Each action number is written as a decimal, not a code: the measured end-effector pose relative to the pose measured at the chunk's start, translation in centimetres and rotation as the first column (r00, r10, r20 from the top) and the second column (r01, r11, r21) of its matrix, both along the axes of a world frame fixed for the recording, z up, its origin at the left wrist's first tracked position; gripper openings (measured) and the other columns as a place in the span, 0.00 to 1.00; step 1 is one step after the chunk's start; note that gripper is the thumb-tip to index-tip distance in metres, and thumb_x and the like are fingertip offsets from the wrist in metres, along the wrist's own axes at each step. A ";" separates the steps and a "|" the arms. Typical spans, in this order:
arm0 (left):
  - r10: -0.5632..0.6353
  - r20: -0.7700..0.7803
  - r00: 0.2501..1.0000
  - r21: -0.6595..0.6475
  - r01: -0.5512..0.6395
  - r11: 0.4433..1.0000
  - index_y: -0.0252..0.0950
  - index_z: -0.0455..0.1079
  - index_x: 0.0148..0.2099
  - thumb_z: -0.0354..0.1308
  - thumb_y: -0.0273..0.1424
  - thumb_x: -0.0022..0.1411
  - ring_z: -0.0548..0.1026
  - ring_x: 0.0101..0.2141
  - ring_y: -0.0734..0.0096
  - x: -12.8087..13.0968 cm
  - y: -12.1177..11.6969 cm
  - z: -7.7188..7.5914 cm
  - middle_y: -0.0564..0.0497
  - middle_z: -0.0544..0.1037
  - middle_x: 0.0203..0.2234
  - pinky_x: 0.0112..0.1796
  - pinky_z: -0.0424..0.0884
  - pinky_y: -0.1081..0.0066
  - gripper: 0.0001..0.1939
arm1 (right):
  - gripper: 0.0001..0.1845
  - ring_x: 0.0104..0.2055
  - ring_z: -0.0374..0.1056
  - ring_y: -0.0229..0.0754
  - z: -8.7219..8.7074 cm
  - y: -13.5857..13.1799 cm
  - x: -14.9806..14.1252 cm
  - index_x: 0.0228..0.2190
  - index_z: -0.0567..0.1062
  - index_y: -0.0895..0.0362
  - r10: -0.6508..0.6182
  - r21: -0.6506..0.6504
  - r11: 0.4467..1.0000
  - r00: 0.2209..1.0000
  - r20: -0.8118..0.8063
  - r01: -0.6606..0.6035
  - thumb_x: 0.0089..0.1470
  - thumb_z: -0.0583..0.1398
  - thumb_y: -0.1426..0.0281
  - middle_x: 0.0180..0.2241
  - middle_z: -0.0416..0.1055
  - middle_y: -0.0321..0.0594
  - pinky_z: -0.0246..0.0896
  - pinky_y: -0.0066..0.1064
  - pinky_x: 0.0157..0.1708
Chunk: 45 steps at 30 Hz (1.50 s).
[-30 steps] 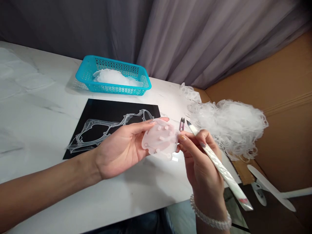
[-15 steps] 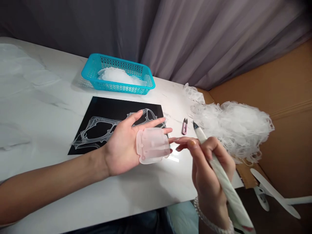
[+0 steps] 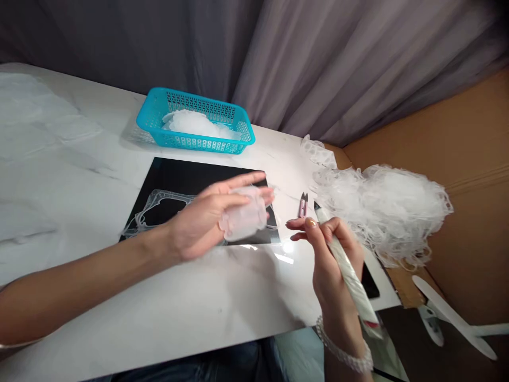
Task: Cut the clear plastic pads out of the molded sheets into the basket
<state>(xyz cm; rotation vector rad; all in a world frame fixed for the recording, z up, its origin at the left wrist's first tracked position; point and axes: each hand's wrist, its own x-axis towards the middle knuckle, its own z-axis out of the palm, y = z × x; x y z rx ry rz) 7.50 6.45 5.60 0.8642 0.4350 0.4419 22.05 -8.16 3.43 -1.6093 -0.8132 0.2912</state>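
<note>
My left hand (image 3: 199, 223) holds a small translucent, frosted moulded piece (image 3: 243, 217) with notched edges. The thumb lies over it and the other fingers reach out behind it, a little blurred. Below the hand is a black mat (image 3: 207, 172), on which a clear cut-out frame (image 3: 149, 204) lies partly hidden. My right hand (image 3: 332, 254) grips a pen-like tool (image 3: 348, 273) wrapped in pale material, its dark tip pointing up and away. Just beyond the right fingertips lie pink thread snips (image 3: 303, 205).
A blue plastic basket (image 3: 194, 144) with a pile of translucent pieces stands at the back. To the right, a big heap of translucent scraps (image 3: 389, 212) rests by a cardboard wall (image 3: 437, 154). Translucent sheets (image 3: 35, 116) lie at the left. A dark flat object (image 3: 370, 281) is near my right wrist.
My left hand has turned from flat palm-up, its thumb coming over the translucent piece, and moved up, away from the right fingers. My right hand has shifted slightly with the pen-like tool.
</note>
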 end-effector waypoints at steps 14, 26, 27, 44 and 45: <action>0.418 -0.232 0.878 0.872 0.378 -0.312 0.25 0.55 0.68 0.43 0.31 0.74 0.50 0.68 0.56 0.2 9.3 -1.3 0.37 0.54 0.69 0.65 0.48 0.52 0.25 | 0.19 0.33 0.71 0.41 -4.2 1.5 5.8 0.25 0.53 0.51 0.156 -0.345 0.938 0.907 0.392 -0.012 0.58 0.60 0.65 0.30 0.75 0.38 0.58 0.31 0.34; 0.356 -0.406 0.842 0.683 0.538 -0.495 0.26 0.60 0.67 0.44 0.41 0.74 0.59 0.66 0.52 -5.8 -1.9 -9.1 0.36 0.60 0.66 0.65 0.54 0.53 0.29 | 0.10 0.23 0.50 0.38 -5.7 11.4 7.8 0.27 0.58 0.51 0.294 -0.385 0.921 0.743 0.601 -0.053 0.52 0.53 0.78 0.22 0.58 0.31 0.47 0.32 0.30; 0.357 -0.414 0.837 0.679 0.546 -0.491 0.27 0.59 0.68 0.43 0.41 0.74 0.57 0.67 0.52 -5.2 -1.8 -9.2 0.37 0.59 0.67 0.65 0.52 0.53 0.29 | 0.10 0.24 0.50 0.38 -5.6 12.0 8.0 0.27 0.60 0.52 0.288 -0.377 0.925 0.739 0.608 -0.050 0.53 0.52 0.79 0.22 0.58 0.31 0.48 0.32 0.31; 0.406 -0.373 0.834 0.737 0.532 -0.416 0.27 0.60 0.66 0.45 0.39 0.73 0.59 0.65 0.42 -3.0 0.4 -9.3 0.33 0.63 0.65 0.62 0.56 0.49 0.27 | 0.19 0.38 0.76 0.45 -3.2 5.0 1.1 0.50 0.75 0.54 0.288 -0.307 0.916 0.956 0.053 -0.259 0.63 0.57 0.57 0.38 0.78 0.42 0.72 0.38 0.41; 0.415 -0.368 0.832 0.743 0.531 -0.408 0.26 0.61 0.66 0.45 0.38 0.73 0.60 0.64 0.42 -3.0 0.1 -9.3 0.33 0.64 0.64 0.61 0.58 0.50 0.27 | 0.19 0.40 0.77 0.46 -3.5 4.7 0.5 0.50 0.76 0.54 0.324 -0.332 0.896 0.945 0.038 -0.294 0.63 0.59 0.58 0.39 0.79 0.43 0.72 0.40 0.44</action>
